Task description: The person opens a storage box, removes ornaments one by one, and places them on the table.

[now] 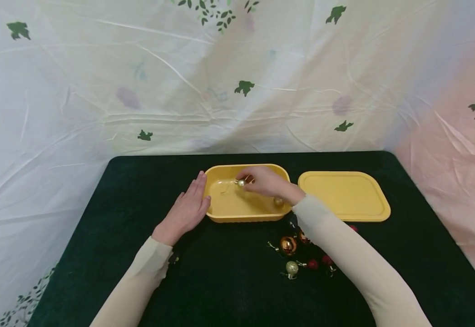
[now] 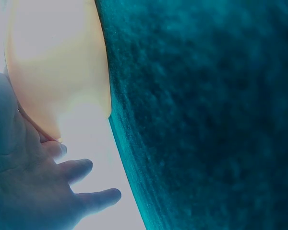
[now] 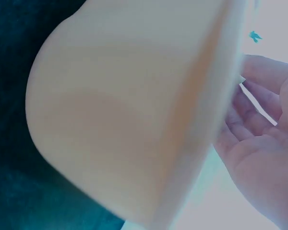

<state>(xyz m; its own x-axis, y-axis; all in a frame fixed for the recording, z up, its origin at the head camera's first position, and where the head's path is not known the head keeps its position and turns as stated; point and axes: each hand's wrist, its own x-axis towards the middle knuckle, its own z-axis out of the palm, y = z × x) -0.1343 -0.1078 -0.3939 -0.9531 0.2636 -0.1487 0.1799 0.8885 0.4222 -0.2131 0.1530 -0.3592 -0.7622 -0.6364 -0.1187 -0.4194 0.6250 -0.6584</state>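
A yellow plastic container (image 1: 237,217) stands on the dark green table in the head view. My left hand (image 1: 184,211) rests against its left end with straight fingers. Over the inside of the container, my right hand (image 1: 268,181) pinches a small gold Christmas bauble (image 1: 241,183) between thumb and fingers. Another gold bauble (image 1: 278,201) lies in the container's right end, under the right wrist. In the right wrist view the container wall (image 3: 110,120) hides the fingertips and the bauble. The left wrist view shows the left hand (image 2: 33,177) touching the container's side (image 2: 57,62).
Right of the container lies a flat yellow lid (image 1: 345,195). Several baubles sit in front, among them an orange one (image 1: 288,245), a glittery gold one (image 1: 292,268) and a red one (image 1: 313,265). The right sleeve partly covers this group. A patterned cloth (image 1: 180,91) hangs behind the table.
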